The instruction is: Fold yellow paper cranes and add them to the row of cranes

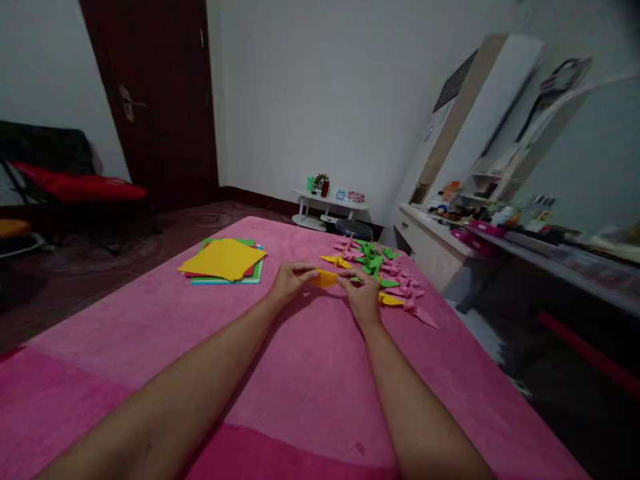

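Observation:
A small folded piece of yellow origami paper (325, 279) is held up between both hands, a little above the pink cloth. My left hand (291, 282) pinches its left end between thumb and fingers. At the right end, my right hand (361, 291) grips it the same way. Just beyond and beside my right hand lie several folded paper cranes in pink, green (371, 257) and yellow (336, 261). To the left of my left hand sits a stack of square coloured paper, with a yellow sheet (223, 259) turned askew on top and green, red and blue edges showing beneath.
The pink cloth (300, 373) covers the whole work surface. Beyond its far edge stands a low white table (330, 201) with small items, near a dark round object (354, 229). A cluttered dresser (435, 230) runs along the right. A red chair (80, 187) stands left, near a dark door (155, 100).

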### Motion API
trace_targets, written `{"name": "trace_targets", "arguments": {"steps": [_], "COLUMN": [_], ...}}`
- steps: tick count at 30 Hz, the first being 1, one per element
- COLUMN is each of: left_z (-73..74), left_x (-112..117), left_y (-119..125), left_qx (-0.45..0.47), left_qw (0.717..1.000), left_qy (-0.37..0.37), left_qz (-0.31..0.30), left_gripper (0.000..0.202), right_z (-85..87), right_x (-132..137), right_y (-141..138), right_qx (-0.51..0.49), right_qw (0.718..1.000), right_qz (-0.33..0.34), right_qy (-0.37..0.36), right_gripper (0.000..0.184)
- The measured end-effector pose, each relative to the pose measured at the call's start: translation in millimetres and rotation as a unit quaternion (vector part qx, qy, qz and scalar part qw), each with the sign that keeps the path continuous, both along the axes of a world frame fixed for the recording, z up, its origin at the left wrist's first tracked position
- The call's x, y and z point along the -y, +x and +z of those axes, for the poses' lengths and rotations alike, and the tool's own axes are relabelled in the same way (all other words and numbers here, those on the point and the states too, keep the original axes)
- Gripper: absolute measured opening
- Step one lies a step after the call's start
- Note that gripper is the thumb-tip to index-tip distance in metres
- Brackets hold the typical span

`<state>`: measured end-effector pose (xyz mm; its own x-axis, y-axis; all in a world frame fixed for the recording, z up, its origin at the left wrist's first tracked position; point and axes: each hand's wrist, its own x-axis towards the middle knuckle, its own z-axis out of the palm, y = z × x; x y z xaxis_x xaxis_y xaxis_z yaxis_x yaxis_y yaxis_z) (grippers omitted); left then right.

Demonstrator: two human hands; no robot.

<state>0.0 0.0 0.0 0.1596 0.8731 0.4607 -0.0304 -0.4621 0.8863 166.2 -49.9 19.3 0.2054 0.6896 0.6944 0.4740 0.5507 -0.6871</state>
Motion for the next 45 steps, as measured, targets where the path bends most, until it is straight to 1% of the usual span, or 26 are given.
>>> {"name": "trace_targets", "arguments": {"steps": [4,7,12,18,24,27,30,33,36,38,41,45], "left_z": [1.2,4.0,5.7,3.9,6.2,5.1,3.6,4.3,6.5,7.8,8.9,8.7], "left_x": [3,7,13,14,14,13,13,14,16,17,18,18], "left_y": [0,2,7,10,11,11,8,4,2,1,2,4], "left_qx": [-0.003,-0.006,-0.004,-0.006,0.007,-0.020,-0.098,-0.193,-0.243,-0.252,-0.254,-0.248], "left_qw": [1.000,0.999,0.998,0.998,0.999,0.999,0.990,0.962,0.938,0.932,0.930,0.936], "left_qy": [0.010,0.019,0.021,0.013,0.014,0.033,0.099,0.188,0.234,0.244,0.245,0.223], "left_qz": [-0.008,-0.028,-0.059,-0.054,-0.044,-0.028,-0.002,0.037,0.075,0.092,0.103,0.109], "left_gripper": [0.027,0.025,0.024,0.026,0.022,0.020,0.018,0.020,0.020,0.019,0.018,0.020], "right_z": [-4.4,-6.3,-8.0,-9.2,-8.0,-8.0,-9.3,-11.1,-11.3,-10.4,-8.0,-5.8], "right_x": [-2,-2,-1,-2,-3,-2,-2,-2,-1,0,2,4], "right_y": [-3,-6,-9,-8,-7,-7,-8,-9,-9,-10,-10,-10], "right_qx": [0.041,0.085,0.126,0.125,0.111,0.124,0.160,0.183,0.194,0.203,0.223,0.250], "right_qw": [0.999,0.996,0.991,0.992,0.994,0.992,0.987,0.982,0.980,0.978,0.974,0.967], "right_qz": [0.004,0.014,-0.006,-0.015,0.010,0.003,-0.023,-0.039,-0.037,-0.033,-0.035,-0.043], "right_qy": [0.019,0.030,0.032,0.028,0.006,0.003,0.012,0.019,0.023,0.026,0.031,0.035], "right_gripper": [0.005,0.007,0.007,0.008,0.009,0.008,0.007,0.008,0.010,0.011,0.011,0.011]}}
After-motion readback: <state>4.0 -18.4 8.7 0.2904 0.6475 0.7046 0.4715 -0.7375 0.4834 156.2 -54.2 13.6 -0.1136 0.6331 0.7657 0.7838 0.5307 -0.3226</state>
